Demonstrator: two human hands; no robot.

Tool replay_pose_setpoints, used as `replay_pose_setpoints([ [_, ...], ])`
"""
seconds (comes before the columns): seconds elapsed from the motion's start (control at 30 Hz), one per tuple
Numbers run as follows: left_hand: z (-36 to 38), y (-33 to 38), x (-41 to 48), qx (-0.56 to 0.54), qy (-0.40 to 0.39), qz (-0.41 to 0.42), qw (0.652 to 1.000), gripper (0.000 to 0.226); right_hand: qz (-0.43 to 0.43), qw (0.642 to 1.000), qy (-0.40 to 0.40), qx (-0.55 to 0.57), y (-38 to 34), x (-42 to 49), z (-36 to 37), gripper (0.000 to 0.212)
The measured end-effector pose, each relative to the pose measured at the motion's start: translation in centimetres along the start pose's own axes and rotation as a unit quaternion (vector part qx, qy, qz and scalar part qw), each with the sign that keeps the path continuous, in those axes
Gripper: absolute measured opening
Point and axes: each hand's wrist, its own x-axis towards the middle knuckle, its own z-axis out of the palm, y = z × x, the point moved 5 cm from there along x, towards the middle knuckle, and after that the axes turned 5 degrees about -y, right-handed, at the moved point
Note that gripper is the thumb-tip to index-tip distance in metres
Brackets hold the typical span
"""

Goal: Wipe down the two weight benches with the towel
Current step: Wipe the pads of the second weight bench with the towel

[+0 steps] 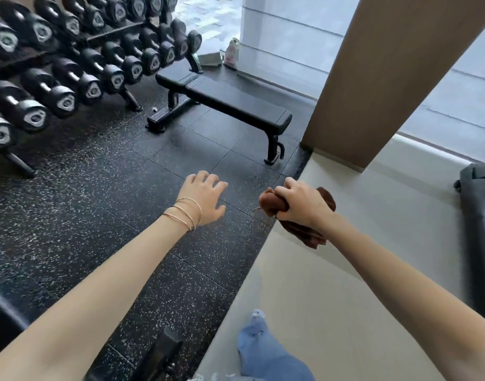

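A black rubber floor [98,202] flecked with white fills the left and middle of the view, and it meets a pale smooth floor [345,284] along a diagonal edge on the right. A rack of dumbbells [57,64] in 3 tiers runs along the upper left. A broad tan pillar [387,78] rises from the pale floor at the upper right, with a window behind it.

1 flat black bench [236,105] stands on the rubber floor between the rack and the pillar, with its near foot close to the pillar's base. A dark grey object [477,229] is cut off at the right edge, and I cannot tell what it is.

Both bare forearms reach forward, and both hands are well apart from the bench. The left hand [203,199] hangs palm down over the rubber floor, fingers spread and loosely bent, grasping nothing. The right hand [299,202] is above the floor edge, clenched round a bunched brown towel [273,204], which sticks out past the knuckles and hangs below the wrist.

A leg in blue jeans [266,353] shows at the bottom. 3 thin gold bracelets [185,214] circle the left wrist. A small pale bag [231,53] sits on the floor by the window, beyond the bench.
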Motion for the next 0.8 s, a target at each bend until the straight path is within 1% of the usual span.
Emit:
replay_pose_setpoints([
  [0.17, -1.6, -0.4, 8.9, -0.012, -0.012, -0.021, 1.0, 0.058, -0.009, 1.0, -0.006, -0.003, 6.4, 7.6, -2.7, 0.042],
  [0.37, -1.4, -2.0, 16.9, -0.018, -0.023, -0.03, 0.999, 0.06, -0.034, 0.999, -0.032, 0.003, 10.3, 15.2, -2.9, 0.041],
  [0.53, -1.1, -5.9, 24.4, -0.023, -0.026, -0.029, 0.999, 0.06, -0.026, 0.999, -0.034, 0.006, 13.4, 22.8, -3.1, 0.046],
  [0.63, -1.0, -9.2, 29.1, -0.027, -0.021, -0.027, 0.999, 0.061, -0.017, 0.999, -0.028, 0.018, 14.8, 27.9, -3.8, 0.043],
  [0.8, -1.6, -14.3, 36.6, -0.014, -0.04, -0.005, 0.999, 0.062, 0.017, 0.999, -0.031, 0.02, 16.8, 35.8, -5.5, 0.045],
])
